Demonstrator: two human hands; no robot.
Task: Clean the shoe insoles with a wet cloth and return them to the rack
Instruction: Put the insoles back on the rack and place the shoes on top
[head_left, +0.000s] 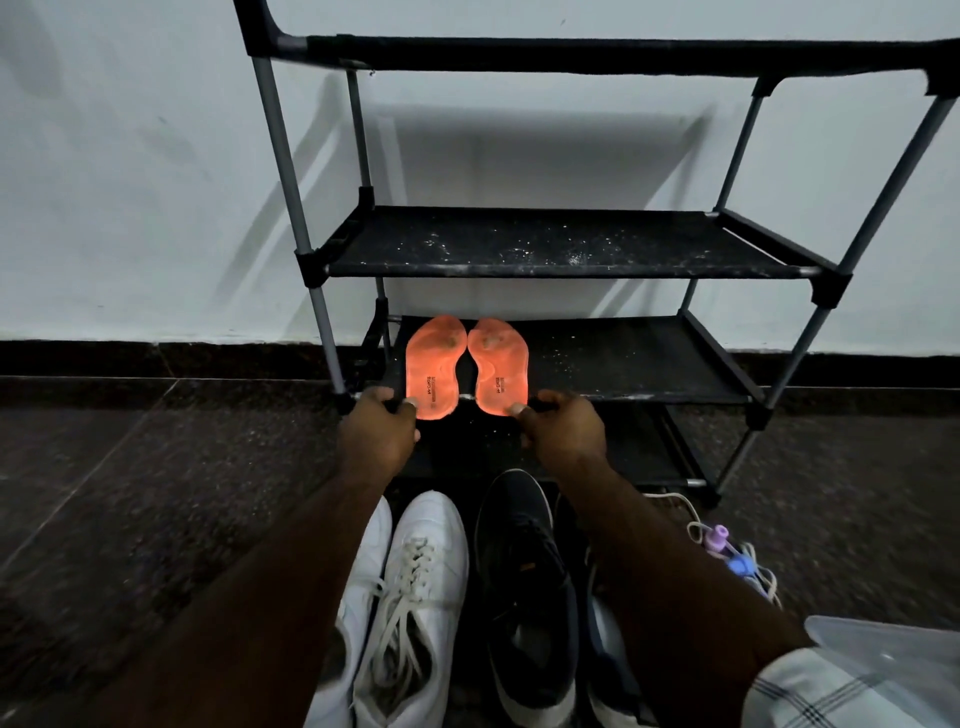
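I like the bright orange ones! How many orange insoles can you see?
2. The left insole and right insole lie side by side on the rack, each heel pinched by a hand. None seem hidden.

Left hand (376, 431) and right hand (563, 428) extended forward, fingers curled

The scene is dim, with the dark speckled stone floor (130, 493) nearly black. Light falls from the front, throwing soft slanted shadows of the black metal-tube shoe rack (561, 244) onto the pale wall (130, 182). The two orange foam insoles (467, 364) glow overexposed. Wide-angle distortion bends the rack's poles, and the lower corners smear.
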